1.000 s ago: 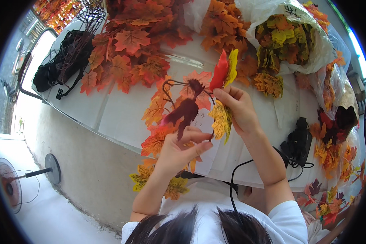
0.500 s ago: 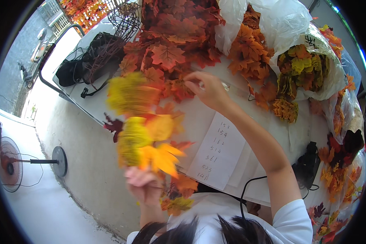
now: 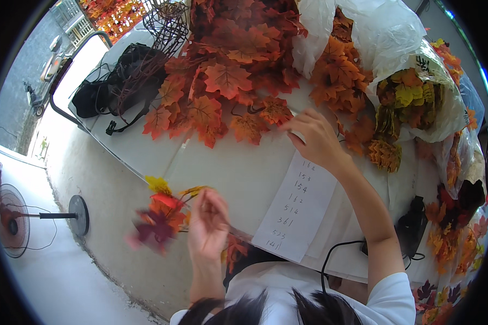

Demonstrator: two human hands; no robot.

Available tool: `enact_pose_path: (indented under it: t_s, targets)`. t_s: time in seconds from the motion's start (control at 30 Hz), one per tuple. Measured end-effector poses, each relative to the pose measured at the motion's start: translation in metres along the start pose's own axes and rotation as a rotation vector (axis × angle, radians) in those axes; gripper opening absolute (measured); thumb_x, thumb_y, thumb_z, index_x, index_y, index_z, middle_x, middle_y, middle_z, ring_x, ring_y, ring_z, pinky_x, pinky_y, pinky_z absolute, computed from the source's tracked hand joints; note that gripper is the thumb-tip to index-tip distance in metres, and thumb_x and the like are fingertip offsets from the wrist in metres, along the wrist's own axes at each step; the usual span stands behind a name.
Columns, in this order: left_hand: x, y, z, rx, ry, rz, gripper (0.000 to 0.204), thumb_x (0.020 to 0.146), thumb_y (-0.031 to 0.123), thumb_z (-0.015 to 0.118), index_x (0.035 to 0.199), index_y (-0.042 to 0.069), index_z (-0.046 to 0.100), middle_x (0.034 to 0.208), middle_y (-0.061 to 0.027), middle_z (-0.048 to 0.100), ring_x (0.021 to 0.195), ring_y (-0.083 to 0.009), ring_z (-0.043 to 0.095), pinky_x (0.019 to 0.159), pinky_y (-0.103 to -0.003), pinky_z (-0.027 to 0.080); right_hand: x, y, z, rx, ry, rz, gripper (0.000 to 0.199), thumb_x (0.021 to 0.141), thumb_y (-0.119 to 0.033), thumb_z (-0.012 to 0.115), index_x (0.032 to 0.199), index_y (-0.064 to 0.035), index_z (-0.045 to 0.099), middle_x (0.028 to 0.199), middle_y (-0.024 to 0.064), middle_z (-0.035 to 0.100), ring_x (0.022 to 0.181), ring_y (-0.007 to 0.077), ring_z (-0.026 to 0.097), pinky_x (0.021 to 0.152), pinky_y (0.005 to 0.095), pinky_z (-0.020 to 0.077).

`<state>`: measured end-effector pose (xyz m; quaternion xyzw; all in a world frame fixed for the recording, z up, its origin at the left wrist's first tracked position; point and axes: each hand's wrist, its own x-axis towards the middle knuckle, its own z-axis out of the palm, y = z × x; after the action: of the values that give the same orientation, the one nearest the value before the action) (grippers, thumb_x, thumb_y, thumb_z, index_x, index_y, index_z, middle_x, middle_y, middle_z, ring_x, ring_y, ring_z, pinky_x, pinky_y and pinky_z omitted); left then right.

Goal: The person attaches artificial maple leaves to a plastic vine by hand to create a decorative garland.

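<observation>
My left hand (image 3: 209,222) is over the near-left table edge, its fingers closed on a thin garland of artificial maple leaves (image 3: 165,211). Yellow, orange and dark red leaves hang out to the left of the hand, partly smeared by motion. More red leaves (image 3: 236,252) show below it, by my lap. My right hand (image 3: 317,142) is over the table, fingers curled and drawn together beside an orange maple leaf (image 3: 276,111) at the front of the big leaf pile (image 3: 228,78). What its fingertips hold, if anything, is hidden.
A handwritten paper sheet (image 3: 295,208) lies on the white table (image 3: 217,168). Orange leaves (image 3: 336,70) and a plastic bag of yellow-green leaves (image 3: 444,103) are at the far right. Black straps (image 3: 119,86) lie far left; a black device with a cable (image 3: 409,227) lies right.
The left hand has moved slightly right and up. The blurred yellow bunches are gone from beside it; dark red and orange leaves hang there. My right hand has shifted right and nearer.
</observation>
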<state>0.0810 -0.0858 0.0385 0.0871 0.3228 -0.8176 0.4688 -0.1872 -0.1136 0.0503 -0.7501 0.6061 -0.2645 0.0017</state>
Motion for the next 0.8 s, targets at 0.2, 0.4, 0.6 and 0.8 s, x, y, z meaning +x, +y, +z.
enact_pose_path:
  t_s: [0.2,0.4,0.6,0.8]
  targets:
    - [0.009,-0.038,0.003,0.424,-0.032,-0.125,0.014,0.086,0.011,0.045,0.094,0.002,0.052,0.086,-0.0068,0.057,0.078,-0.0142,0.055,0.071,-0.028,0.048,0.058,0.017,0.051,-0.304,0.108,0.143,0.007,0.067,-0.016,0.061,0.073,-0.0119,0.063,0.072,0.0021,0.059,0.080,0.0198,0.049,0.069,0.0332,0.0363]
    - [0.010,-0.029,-0.014,0.635,-0.074,-0.027,0.016,0.084,0.014,0.049,0.096,0.004,0.051,0.084,-0.0039,0.055,0.077,-0.0126,0.054,0.070,-0.026,0.047,0.056,0.015,0.049,-0.314,-0.132,0.127,0.011,0.063,-0.016,0.064,0.073,-0.0131,0.065,0.073,0.0013,0.060,0.079,0.0220,0.048,0.071,0.0331,0.0355]
    - [0.023,-0.048,-0.019,0.773,-0.044,-0.045,0.016,0.083,0.015,0.051,0.095,0.005,0.053,0.084,-0.0044,0.055,0.076,-0.0128,0.054,0.067,-0.026,0.047,0.019,0.020,0.020,-0.031,0.424,0.127,0.012,0.060,-0.015,0.067,0.072,-0.0137,0.066,0.069,-0.0015,0.058,0.076,0.0169,0.047,0.073,0.0317,0.0318]
    - [0.028,-0.067,-0.018,0.899,-0.176,0.041,0.015,0.082,0.016,0.052,0.093,0.006,0.054,0.083,-0.0036,0.057,0.076,-0.0124,0.054,0.065,-0.026,0.047,-0.046,-0.056,-0.013,0.722,0.099,0.451,0.007,0.067,-0.007,0.064,0.074,-0.0063,0.063,0.063,-0.0006,0.057,0.067,0.0129,0.052,0.061,0.0274,0.0405]
